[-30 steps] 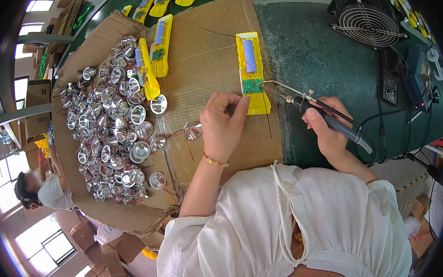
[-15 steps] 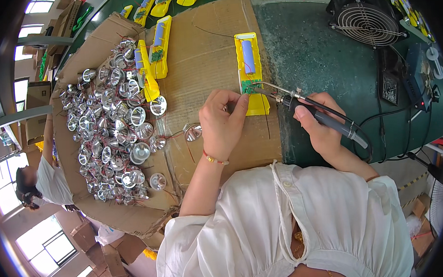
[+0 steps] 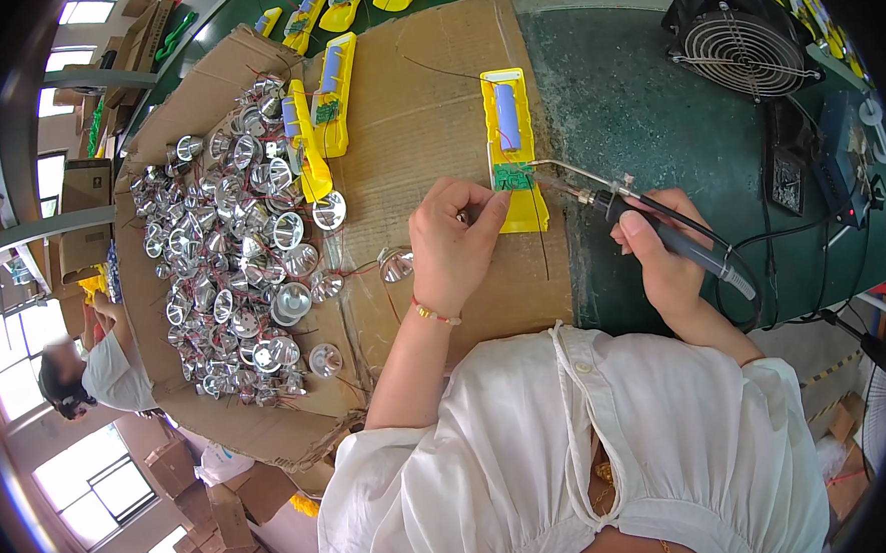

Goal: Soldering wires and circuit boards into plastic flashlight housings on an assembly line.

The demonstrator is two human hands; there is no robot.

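A yellow plastic housing (image 3: 530,212) lies on cardboard before me, holding a blue-purple cylindrical battery (image 3: 507,123) and a small green circuit board (image 3: 514,177). My left hand (image 3: 458,238) is closed in a pinch at the board's lower left corner; whatever sits between thumb and forefinger is too small to make out. Behind its wrist lies a silvery reflector cup (image 3: 395,265) with thin red wires. My right hand (image 3: 667,250) grips a soldering iron (image 3: 677,244) with a thin metal feed tube (image 3: 578,172) fixed along it. The iron's tip and the tube's end are at the board's right edge.
A cardboard box (image 3: 174,115) on the left holds many reflector cups (image 3: 231,248). Two more yellow housings (image 3: 336,92) lean at its edge. A black fan (image 3: 742,46) stands far right, near a blue box-shaped device (image 3: 837,156) with cables. Another person (image 3: 107,369) is at far left.
The soldering iron has drawn back to the right, uncovering more of the board. My left hand keeps its pinch. The whole view has shifted slightly. The other person's arm has come down.
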